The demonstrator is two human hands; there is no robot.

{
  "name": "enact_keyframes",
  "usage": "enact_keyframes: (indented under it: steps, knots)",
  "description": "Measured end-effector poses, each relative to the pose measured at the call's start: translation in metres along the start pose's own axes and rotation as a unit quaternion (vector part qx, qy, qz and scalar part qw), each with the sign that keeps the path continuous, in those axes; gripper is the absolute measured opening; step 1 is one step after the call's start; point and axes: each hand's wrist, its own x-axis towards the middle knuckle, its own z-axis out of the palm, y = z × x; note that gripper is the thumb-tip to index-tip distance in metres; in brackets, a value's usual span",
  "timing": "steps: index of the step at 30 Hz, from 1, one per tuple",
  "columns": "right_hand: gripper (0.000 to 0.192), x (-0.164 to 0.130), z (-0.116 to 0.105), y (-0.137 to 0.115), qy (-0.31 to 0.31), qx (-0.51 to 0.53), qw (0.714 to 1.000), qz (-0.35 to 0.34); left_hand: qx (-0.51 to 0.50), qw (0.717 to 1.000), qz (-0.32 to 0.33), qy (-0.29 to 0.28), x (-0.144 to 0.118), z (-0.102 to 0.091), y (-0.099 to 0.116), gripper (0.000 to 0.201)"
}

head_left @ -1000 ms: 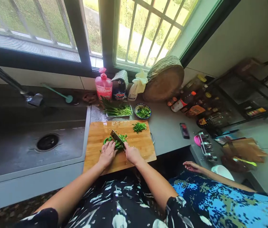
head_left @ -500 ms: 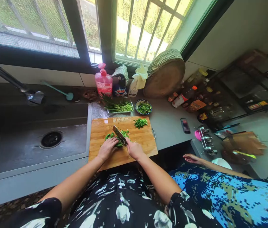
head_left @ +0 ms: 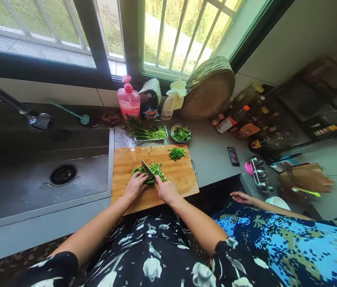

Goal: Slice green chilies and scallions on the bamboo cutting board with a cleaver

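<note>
My right hand (head_left: pixel 167 191) is closed around the handle of a kitchen knife (head_left: pixel 148 170), its blade angled up and to the left. Curled fingers of my left hand (head_left: pixel 135 187) press green peppers (head_left: pixel 135 171) against the wooden cutting board (head_left: pixel 120 163), just left of the blade. Chopped green pepper pieces (head_left: pixel 158 170) lie along the blade's right side. Farther back on the board sits a small heap of finely chopped greens (head_left: pixel 177 153). The blade's lower edge is hidden among the peppers.
Behind the board stand a tray of long green stalks (head_left: pixel 152 133) and a patterned bowl of cut greens (head_left: pixel 181 133). A sink (head_left: pixel 81 191) is on the left. At right are bottles (head_left: pixel 226 124), a phone (head_left: pixel 233 156), measuring spoons (head_left: pixel 259 175) and another person's hand (head_left: pixel 241 197).
The knife and my right hand have shifted slightly left, and the blade has come down a little. More of the chopped pieces beside it show. My left hand stays on the peppers.
</note>
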Motion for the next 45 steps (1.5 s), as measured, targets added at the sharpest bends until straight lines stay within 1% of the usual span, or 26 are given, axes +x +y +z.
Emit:
enact_keyframes:
  steps: [2, 5, 8, 10, 13, 15, 17, 21, 24, 26, 29, 31, 33, 35, 38, 41, 45]
  knots:
    - [0.057, 0.009, 0.005, -0.002, 0.017, 0.004, 1.0, 0.0, -0.003, 1.0, -0.002, -0.003, -0.001, 0.0, 0.0, 0.033]
    - [0.053, 0.017, 0.008, -0.002, 0.024, 0.011, 1.0, 0.002, -0.001, 1.0, -0.004, -0.002, 0.0, -0.001, 0.0, 0.032]
    - [0.05, 0.018, 0.006, 0.001, 0.028, 0.015, 0.999, 0.007, 0.022, 1.0, -0.018, 0.005, 0.003, -0.005, 0.001, 0.033]
    - [0.051, 0.017, 0.004, 0.003, 0.032, 0.016, 0.999, 0.012, 0.049, 0.998, -0.034, -0.005, 0.004, -0.01, 0.004, 0.035]
    - [0.051, 0.015, 0.001, 0.005, 0.025, 0.014, 0.999, 0.025, 0.07, 0.996, -0.042, -0.033, 0.003, -0.016, 0.006, 0.045]
    - [0.052, 0.015, 0.0, 0.005, 0.021, 0.013, 0.999, 0.03, 0.065, 0.997, -0.03, -0.038, 0.001, -0.018, 0.006, 0.055]
    - [0.051, 0.015, 0.002, 0.004, 0.025, 0.008, 0.999, 0.024, 0.058, 0.997, -0.015, -0.038, -0.002, -0.018, 0.004, 0.059]
    - [0.053, 0.012, 0.011, -0.003, 0.039, -0.003, 0.999, -0.007, 0.058, 0.998, 0.006, -0.037, -0.003, -0.015, -0.001, 0.044]
    - [0.054, 0.012, 0.011, -0.006, 0.041, -0.007, 0.999, -0.023, 0.06, 0.998, 0.001, -0.028, -0.001, -0.012, -0.001, 0.04]
    - [0.052, 0.013, 0.003, -0.005, 0.035, -0.006, 0.999, -0.024, 0.057, 0.998, -0.004, -0.025, -0.001, -0.012, -0.001, 0.04]
    - [0.047, 0.01, -0.015, 0.002, 0.022, 0.002, 1.0, -0.013, 0.046, 0.998, -0.011, -0.029, -0.002, -0.012, 0.0, 0.041]
    - [0.046, 0.003, -0.025, 0.007, 0.02, 0.008, 1.0, 0.0, 0.036, 0.999, -0.016, -0.03, -0.004, -0.012, 0.0, 0.041]
    - [0.046, -0.005, -0.029, 0.009, 0.026, 0.014, 1.0, 0.005, 0.029, 0.999, -0.024, -0.027, -0.004, -0.011, 0.0, 0.04]
    - [0.047, -0.013, -0.026, 0.008, 0.032, 0.02, 0.999, 0.002, 0.03, 0.999, -0.035, -0.025, -0.004, -0.009, 0.002, 0.038]
    - [0.05, -0.018, -0.016, 0.003, 0.034, 0.018, 0.999, -0.002, 0.038, 0.998, -0.048, -0.026, -0.002, -0.008, 0.006, 0.035]
    - [0.052, -0.015, -0.009, -0.001, 0.042, 0.005, 0.999, -0.009, 0.047, 0.997, -0.058, -0.031, -0.001, -0.009, 0.011, 0.033]
    - [0.053, -0.008, -0.007, -0.002, 0.049, 0.004, 0.999, -0.018, 0.057, 0.995, -0.065, -0.042, 0.001, -0.012, 0.016, 0.032]
